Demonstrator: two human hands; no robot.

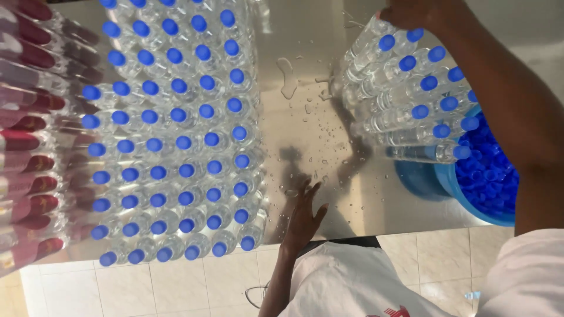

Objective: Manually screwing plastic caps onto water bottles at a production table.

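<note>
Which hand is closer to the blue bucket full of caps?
The right hand. It is up past the bucket, on a small bottle group beside it. The left hand lies flat on the table, farther away.

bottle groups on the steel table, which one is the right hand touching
The smaller tilted cluster of clear blue-capped plastic bottles at upper right, by the blue tub of caps; the right hand rests on it. The large upright block stands untouched.

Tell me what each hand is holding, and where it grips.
Right hand grips the bottle cluster at its far edge. Left hand rests flat on the steel table, holding nothing.
</note>
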